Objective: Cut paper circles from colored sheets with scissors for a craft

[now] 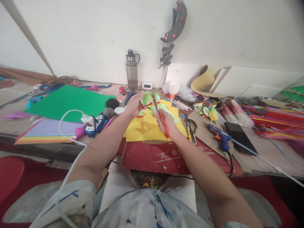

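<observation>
My left hand (135, 107) is raised over the yellow paper (147, 134), its fingers closed on a round light-green piece (146, 99) with a red and white edge. In my right hand (169, 122) are red-handled scissors (163, 123), their blades pointing up and away beside the green piece. Whether the blades touch it, I cannot tell. More green pieces with red edges, among them a green piece (156, 98), lie just beyond and under my hands, partly hidden. Light-green paper (172, 114) shows behind my right hand.
A utility knife (190, 131), a glue gun (222, 137) and a black phone (241, 137) lie to the right. Behind stand a water bottle (132, 71) and a paper cup (173, 91). Green sheet (71, 103) and a power strip (95, 125) are left. A white cable (73, 164) crosses my left arm.
</observation>
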The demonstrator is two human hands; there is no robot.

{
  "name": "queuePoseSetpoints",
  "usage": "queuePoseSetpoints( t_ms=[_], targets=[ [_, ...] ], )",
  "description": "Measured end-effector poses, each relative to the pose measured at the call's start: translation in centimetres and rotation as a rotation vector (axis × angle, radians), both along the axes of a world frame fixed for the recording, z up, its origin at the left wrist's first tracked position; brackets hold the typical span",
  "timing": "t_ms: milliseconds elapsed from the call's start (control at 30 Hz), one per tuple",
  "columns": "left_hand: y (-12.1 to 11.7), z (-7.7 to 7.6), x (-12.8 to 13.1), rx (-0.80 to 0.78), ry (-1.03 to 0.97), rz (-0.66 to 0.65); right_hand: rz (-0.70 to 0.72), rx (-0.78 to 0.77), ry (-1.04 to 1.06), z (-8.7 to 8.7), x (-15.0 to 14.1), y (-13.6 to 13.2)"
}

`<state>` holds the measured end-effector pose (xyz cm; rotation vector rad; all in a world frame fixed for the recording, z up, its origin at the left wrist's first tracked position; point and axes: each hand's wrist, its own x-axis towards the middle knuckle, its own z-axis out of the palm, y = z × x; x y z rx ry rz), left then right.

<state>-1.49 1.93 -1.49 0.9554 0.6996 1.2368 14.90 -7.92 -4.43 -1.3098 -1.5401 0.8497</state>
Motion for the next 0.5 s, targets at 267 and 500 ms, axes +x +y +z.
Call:
queuePoseSetpoints(
  t_ms=[267,500],
  targets=[
    [-0.03,0.46,-0.20,-0.006,0.029,0.022,0.017,-0.004,-0.010,0.17,0.12,-0.10],
    [0.25,0.73,-0.73,0.006,0.062,0.024,0.029,-0.011,-0.018,-0.02,-0.05,0.17]
  ],
)
